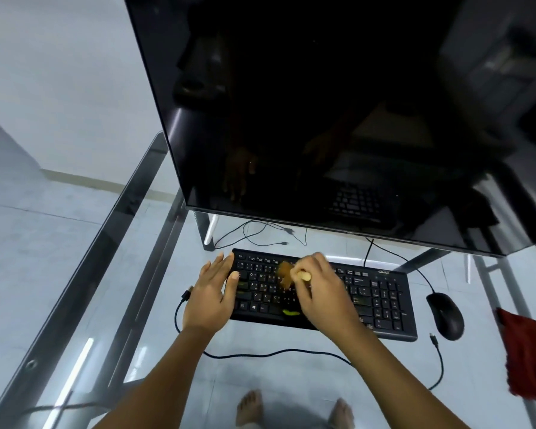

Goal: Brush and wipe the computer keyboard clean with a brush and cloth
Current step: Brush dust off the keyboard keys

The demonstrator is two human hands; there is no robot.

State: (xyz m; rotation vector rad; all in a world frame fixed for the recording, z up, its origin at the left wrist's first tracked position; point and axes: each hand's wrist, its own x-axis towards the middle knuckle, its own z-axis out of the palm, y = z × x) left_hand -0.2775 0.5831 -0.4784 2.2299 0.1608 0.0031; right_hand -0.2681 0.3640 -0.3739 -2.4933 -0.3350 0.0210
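Keyboard: black, flat on glass surface below monitor. Left hand: fingers straight, pressing the keyboard's left end, apparently to steady it. Right hand: curled round brush handle, blurred bristles on left-centre keys near green scraps, likely mid-sweep. Cloth: red, at the surface's right edge beyond mouse, seemingly reserved for wiping.

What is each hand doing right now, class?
Left hand: open, resting on the left end of the keyboard.
Right hand: gripping the brush.
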